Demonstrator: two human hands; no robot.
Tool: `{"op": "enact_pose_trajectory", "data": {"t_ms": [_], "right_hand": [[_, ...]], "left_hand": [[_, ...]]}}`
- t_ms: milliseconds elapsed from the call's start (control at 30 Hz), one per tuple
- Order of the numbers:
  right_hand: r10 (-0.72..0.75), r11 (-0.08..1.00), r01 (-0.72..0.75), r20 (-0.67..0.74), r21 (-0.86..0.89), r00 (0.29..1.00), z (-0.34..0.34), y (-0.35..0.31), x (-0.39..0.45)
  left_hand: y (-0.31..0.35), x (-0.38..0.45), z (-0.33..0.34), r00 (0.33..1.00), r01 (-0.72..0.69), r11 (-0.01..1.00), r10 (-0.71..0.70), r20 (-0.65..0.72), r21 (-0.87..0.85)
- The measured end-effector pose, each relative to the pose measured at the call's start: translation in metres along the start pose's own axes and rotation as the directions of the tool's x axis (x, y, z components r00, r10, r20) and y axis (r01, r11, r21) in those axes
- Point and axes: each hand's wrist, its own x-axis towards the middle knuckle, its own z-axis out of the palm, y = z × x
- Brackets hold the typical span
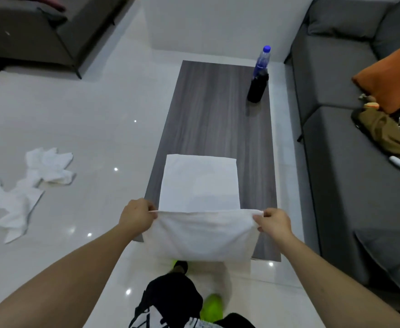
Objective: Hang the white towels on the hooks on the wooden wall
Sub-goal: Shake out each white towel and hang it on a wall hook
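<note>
White towel [201, 233] stretched between both hands; left fingers [150, 209] and right fingers [259, 220] pinch its corners.

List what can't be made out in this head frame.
- Hooks and wooden wall: not in the head view at all.
- Held towel, pinched by left hand and right hand: its lower edge hides the table near edge.
- Floor towels: cut off by left edge; count unclear.
- Bottle label: too small.
</note>
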Motion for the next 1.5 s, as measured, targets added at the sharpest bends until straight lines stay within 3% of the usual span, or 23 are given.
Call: {"op": "enact_pose_trajectory", "data": {"t_ms": [233, 433, 533, 700, 833, 1067, 1233, 1333, 1400, 1500], "right_hand": [[0.059, 0.998, -0.059, -0.025, -0.017, 0.998, 0.015, -0.063, 0.078], [0.109, 0.994, -0.11, -0.104, -0.001, 0.989, 0.031, -0.137, 0.165], [0.159, 0.987, -0.157, -0.122, 0.023, 0.98, 0.044, -0.152, 0.186], [0.279, 0.96, -0.279, -0.043, 0.004, 0.959, 0.08, -0.109, 0.18], [0.407, 0.913, -0.402, 0.075, -0.07, 0.91, 0.111, -0.045, 0.164], [0.471, 0.869, -0.436, 0.117, -0.234, 0.875, 0.148, 0.048, 0.148], [0.428, 0.904, -0.426, 0.054, -0.044, 0.902, 0.157, 0.084, 0.13], [0.449, 0.852, -0.484, 0.195, 0.201, 0.872, 0.149, 0.091, 0.118], [0.467, 0.791, -0.528, 0.253, 0.308, 0.847, 0.137, 0.084, 0.107], [0.433, 0.821, -0.475, 0.196, 0.316, 0.88, 0.111, 0.067, 0.092]], "left_hand": [[0.024, 0.102, -0.029, 1.0, -0.008, 1.0, 0.009, 0.014, -0.011], [0.053, 0.203, -0.057, 0.983, -0.048, 0.991, 0.025, -0.182, -0.124], [0.06, 0.235, -0.061, 0.982, -0.061, 0.985, 0.031, -0.184, -0.159], [0.043, 0.244, -0.021, 0.998, 0.054, 0.987, -0.05, 0.029, -0.149], [0.007, 0.219, 0.033, 0.959, 0.181, 0.979, -0.155, 0.237, -0.091], [-0.048, 0.16, 0.122, 0.872, 0.361, 0.932, -0.325, 0.366, -0.033], [-0.061, 0.124, 0.162, 0.798, 0.561, 0.805, -0.463, 0.387, -0.193], [-0.059, 0.107, 0.166, 0.77, 0.631, 0.693, -0.503, 0.392, -0.35], [-0.054, 0.099, 0.158, 0.785, 0.62, 0.634, -0.51, 0.352, -0.463], [-0.042, 0.088, 0.127, 0.828, 0.554, 0.655, -0.496, 0.261, -0.513]]}}
